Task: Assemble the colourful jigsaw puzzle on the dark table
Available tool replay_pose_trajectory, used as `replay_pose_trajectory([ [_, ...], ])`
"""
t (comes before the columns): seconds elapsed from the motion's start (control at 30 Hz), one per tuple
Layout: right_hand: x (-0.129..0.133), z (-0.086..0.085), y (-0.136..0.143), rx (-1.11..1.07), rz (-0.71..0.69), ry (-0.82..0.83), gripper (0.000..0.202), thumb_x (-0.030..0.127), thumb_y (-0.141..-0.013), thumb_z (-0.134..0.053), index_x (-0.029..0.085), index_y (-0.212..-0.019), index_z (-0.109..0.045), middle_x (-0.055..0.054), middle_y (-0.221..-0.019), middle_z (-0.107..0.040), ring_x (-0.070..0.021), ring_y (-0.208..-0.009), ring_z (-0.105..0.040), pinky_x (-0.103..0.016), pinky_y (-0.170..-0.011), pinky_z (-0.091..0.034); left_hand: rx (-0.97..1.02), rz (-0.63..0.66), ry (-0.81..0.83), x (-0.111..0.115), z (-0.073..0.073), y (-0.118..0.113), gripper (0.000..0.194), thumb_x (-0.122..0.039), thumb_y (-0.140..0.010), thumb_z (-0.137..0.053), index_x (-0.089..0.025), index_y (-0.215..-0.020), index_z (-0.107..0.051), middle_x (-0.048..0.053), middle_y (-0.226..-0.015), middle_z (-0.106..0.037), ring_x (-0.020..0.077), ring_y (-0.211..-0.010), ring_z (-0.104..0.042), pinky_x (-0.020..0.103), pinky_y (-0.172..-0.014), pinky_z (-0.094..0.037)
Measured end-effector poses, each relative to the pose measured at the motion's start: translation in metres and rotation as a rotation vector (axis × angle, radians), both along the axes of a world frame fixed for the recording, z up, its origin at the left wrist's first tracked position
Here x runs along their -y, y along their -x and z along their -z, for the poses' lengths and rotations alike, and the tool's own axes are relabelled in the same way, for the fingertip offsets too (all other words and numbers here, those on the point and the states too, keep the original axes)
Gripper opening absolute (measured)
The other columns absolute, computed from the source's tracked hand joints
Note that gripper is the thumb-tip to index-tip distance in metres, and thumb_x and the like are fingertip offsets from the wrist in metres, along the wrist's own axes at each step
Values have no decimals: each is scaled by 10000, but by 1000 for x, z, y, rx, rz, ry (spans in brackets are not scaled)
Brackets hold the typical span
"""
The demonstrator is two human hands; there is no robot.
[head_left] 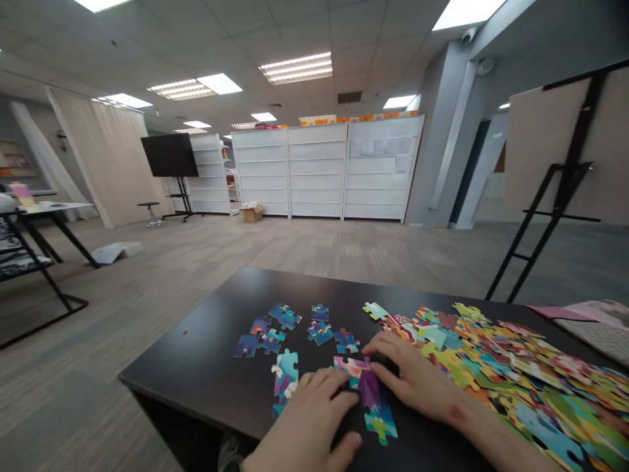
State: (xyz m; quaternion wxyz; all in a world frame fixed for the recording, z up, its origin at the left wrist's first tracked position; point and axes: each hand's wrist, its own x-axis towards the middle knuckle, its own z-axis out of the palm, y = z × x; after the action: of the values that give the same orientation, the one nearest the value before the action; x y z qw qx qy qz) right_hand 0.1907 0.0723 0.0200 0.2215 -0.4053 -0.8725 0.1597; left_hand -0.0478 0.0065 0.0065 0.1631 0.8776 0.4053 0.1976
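On the dark table, a joined run of pink, purple and teal puzzle pieces [369, 387] lies between my hands. My right hand [410, 373] rests at its upper right edge, fingers apart, with fingertips touching the pink part. My left hand [317, 413] is spread at the lower left of that run, its fingertips near the pink piece, thumb apart. Partly under my left hand is a teal and purple strip of pieces [286, 373]. Farther up lie dark blue pieces [285, 316], a blue pair [320, 331] and a single blue piece [346, 341].
A large heap of colourful loose pieces [521, 373] covers the table's right side. Beyond it is a keyboard [599, 337]. The table's left edge [162, 334] faces the carpet. A black easel stand [555, 190] stands at the right, and white shelves [317, 170] line the back.
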Motion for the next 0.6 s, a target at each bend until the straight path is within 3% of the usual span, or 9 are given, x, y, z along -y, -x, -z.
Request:
replay_pose_trajectory([
  [0.07, 5, -4, 1, 22, -39, 49, 235, 372, -974, -541, 229, -1113, -666, -82, -1162, -621, -229, -1073, -597, -377, -965, -485, -62, 49, -18, 0, 10, -10, 494, -450, -869, -709, -288, -1313, -566, 73, -1450, -532, 332, -1297, -491, 504, -1070, -421],
  [0.17, 10, -8, 3, 50, -75, 112, 231, 334, -942, -581, 231, -1129, -668, -83, -1196, -608, -225, -1088, -597, -365, -973, -484, -86, 98, -11, 0, 17, -18, 485, -471, -890, -688, -295, -1320, -548, 66, -1432, -547, 322, -1287, -500, 490, -1035, -441],
  [0.23, 10, -9, 3, 48, -74, 125, 217, 285, -905, -615, 223, -1104, -673, -78, -1176, -616, -226, -1077, -597, -361, -965, -482, -57, 86, 4, 1, 14, -17, 447, -427, -875, -711, -316, -1284, -567, 33, -1381, -585, 301, -1243, -525, 455, -1007, -455],
  [0.33, 9, -8, 2, 27, -60, 121, 173, 219, -848, -652, 215, -1019, -679, -58, -1098, -635, -215, -1010, -604, -340, -901, -488, 20, -40, -2, -4, 3, -12, 320, -290, -862, -695, -310, -1172, -621, 1, -1244, -645, 260, -1149, -553, 401, -982, -459],
  [0.43, 6, -6, 3, 11, -46, 116, 130, 196, -835, -657, 212, -962, -678, -39, -1021, -641, -201, -953, -603, -326, -856, -480, 47, -159, -45, -24, -8, -8, 278, -175, -885, -587, -274, -1139, -640, 15, -1190, -657, 240, -1130, -552, 387, -1006, -445],
  [0.6, 2, -1, 2, 17, 6, 110, 200, 262, -790, -755, 210, -963, -670, -32, -997, -646, -214, -945, -595, -337, -855, -470, -79, -150, -100, -63, -10, -9, 388, -188, -903, -542, -281, -1271, -624, 32, -1391, -592, 296, -1292, -478, 482, -1067, -402],
])
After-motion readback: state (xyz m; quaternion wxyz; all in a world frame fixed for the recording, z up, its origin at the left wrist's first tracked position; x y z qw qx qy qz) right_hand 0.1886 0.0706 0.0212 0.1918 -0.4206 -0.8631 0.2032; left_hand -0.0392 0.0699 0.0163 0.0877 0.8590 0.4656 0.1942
